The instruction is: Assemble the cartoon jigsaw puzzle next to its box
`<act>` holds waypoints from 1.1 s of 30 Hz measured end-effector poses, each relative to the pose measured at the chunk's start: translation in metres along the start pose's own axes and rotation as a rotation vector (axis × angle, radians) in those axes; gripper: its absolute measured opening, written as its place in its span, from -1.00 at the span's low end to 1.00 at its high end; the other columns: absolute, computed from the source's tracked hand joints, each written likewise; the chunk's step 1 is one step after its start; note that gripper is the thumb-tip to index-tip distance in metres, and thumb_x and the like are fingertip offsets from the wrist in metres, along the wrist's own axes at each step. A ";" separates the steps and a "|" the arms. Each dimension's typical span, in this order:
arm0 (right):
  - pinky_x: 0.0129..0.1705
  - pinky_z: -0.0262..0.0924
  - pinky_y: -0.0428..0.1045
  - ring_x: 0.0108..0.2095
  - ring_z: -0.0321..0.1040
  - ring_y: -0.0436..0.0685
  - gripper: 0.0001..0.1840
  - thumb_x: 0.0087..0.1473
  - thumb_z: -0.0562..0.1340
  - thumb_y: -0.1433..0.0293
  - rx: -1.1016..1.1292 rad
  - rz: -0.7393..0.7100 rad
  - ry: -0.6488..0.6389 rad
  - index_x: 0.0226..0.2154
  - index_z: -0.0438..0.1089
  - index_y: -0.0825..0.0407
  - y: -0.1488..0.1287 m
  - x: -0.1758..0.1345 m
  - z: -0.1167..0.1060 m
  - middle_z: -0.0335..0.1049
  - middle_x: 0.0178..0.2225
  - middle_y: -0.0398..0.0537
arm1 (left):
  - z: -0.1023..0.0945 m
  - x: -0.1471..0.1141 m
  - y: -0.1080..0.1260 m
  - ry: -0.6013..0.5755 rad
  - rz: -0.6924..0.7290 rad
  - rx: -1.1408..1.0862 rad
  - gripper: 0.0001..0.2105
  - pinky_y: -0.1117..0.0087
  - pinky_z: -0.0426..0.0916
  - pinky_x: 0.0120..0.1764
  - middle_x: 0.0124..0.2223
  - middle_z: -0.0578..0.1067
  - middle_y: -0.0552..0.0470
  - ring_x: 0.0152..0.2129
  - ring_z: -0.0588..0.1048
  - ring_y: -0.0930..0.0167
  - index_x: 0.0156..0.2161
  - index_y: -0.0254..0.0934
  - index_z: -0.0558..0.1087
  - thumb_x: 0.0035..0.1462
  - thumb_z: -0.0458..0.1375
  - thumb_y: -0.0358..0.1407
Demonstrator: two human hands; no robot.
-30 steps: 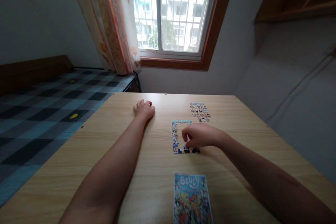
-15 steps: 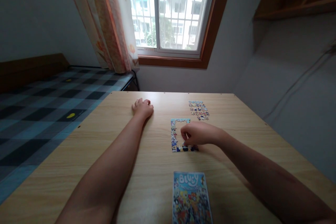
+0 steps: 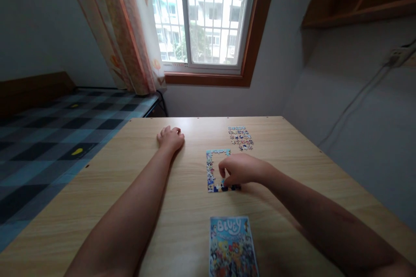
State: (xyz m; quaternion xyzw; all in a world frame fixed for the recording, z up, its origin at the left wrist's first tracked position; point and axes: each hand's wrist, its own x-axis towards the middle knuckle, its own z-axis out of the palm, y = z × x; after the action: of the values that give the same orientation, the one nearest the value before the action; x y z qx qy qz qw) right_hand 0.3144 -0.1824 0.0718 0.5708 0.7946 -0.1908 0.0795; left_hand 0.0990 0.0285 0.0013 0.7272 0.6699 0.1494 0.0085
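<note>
A partly joined jigsaw puzzle lies on the table, its border strips framing bare wood. Over its right side, my right hand bends down with thumb and forefinger round a small light-coloured puzzle piece, just above the bottom border. The hand hides the puzzle's right side. Farther back on the left, my left hand rests on the tabletop, fingers apart and slightly bent, with nothing in it. Loose puzzle pieces lie in rows behind the puzzle, to the right.
A box with "Bluey" lettering lies at the near edge of the wooden table. Left of the table is a bed with a checked cover. A window is behind, and a cable hangs on the right wall.
The whole view has shifted slightly, so everything sits a little farther left and lower. My right hand stays over the puzzle's lower part; my left hand keeps its place on the table.
</note>
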 end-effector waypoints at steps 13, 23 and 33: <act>-0.35 0.09 -0.08 -0.33 0.38 0.07 -0.70 0.17 0.31 0.09 0.094 0.023 0.142 -0.24 0.54 -0.03 0.013 -0.004 -0.017 0.56 -0.28 -0.05 | 0.001 0.002 -0.002 0.016 -0.002 0.001 -0.61 0.05 0.15 0.21 0.30 0.32 -0.18 0.24 0.25 0.07 0.05 -0.12 0.53 0.21 0.02 -0.13; -0.30 0.19 -0.04 -0.35 0.36 0.13 -0.53 0.25 0.04 0.11 0.482 0.289 1.098 -0.14 0.47 0.10 0.137 0.007 -0.040 0.48 -0.35 0.02 | 0.000 0.002 -0.003 -0.002 0.002 0.029 -0.58 0.05 0.16 0.21 0.29 0.33 -0.18 0.22 0.27 0.10 0.09 -0.12 0.51 0.21 -0.01 -0.13; -0.15 0.28 -0.04 -0.30 0.44 0.12 -0.50 0.13 0.09 0.36 0.489 0.497 1.041 0.08 0.46 0.11 0.201 0.036 0.043 0.57 -0.21 0.05 | -0.002 0.002 -0.002 0.007 0.001 0.039 -0.59 0.05 0.19 0.19 0.28 0.35 -0.18 0.19 0.31 0.08 0.08 -0.12 0.52 0.22 0.00 -0.14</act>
State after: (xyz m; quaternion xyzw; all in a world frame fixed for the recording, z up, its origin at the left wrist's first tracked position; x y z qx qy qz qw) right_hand 0.4873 -0.1125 -0.0224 0.7584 0.5062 -0.0398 -0.4087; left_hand 0.0963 0.0301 0.0031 0.7272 0.6723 0.1387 -0.0083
